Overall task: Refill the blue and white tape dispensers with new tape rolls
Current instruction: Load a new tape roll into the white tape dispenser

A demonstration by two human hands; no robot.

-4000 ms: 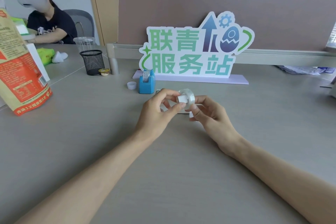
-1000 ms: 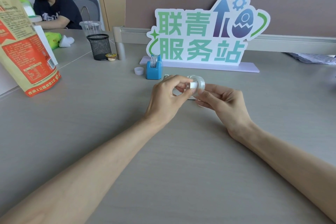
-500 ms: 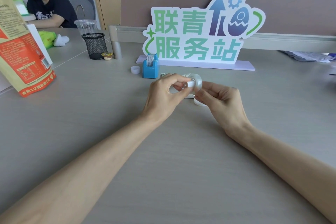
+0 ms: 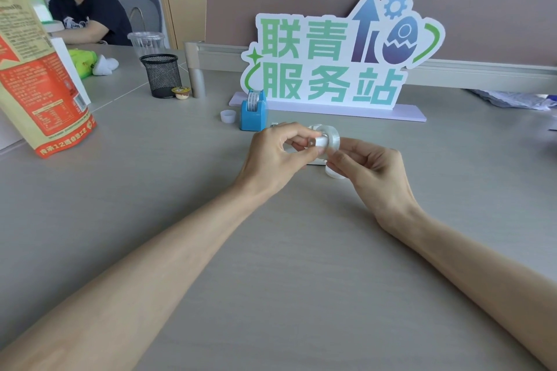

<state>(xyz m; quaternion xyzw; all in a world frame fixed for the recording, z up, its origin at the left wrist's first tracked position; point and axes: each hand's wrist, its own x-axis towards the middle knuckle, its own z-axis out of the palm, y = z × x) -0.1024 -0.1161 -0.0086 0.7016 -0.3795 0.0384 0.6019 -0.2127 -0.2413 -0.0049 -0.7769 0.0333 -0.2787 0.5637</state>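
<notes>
A clear tape roll (image 4: 331, 135) is held above the desk between both hands. My left hand (image 4: 275, 156) pinches a small white spindle (image 4: 317, 141) that sits in the roll's core. My right hand (image 4: 372, 173) grips the roll from the right side. The blue tape dispenser (image 4: 253, 116) stands upright behind them with a tape roll in it. The white dispenser lies mostly hidden under my hands; only a white edge (image 4: 316, 162) and a round white piece (image 4: 333, 173) show on the desk.
A small white cap (image 4: 228, 116) lies left of the blue dispenser. A large sign (image 4: 337, 60) stands behind. A black mesh cup (image 4: 162, 75), a small sauce tub (image 4: 180, 92) and an orange bag (image 4: 39, 75) are at left. A person sits far left.
Both hands stay together on the roll and spindle over the last second with hardly any movement. The view itself has shifted slightly.
</notes>
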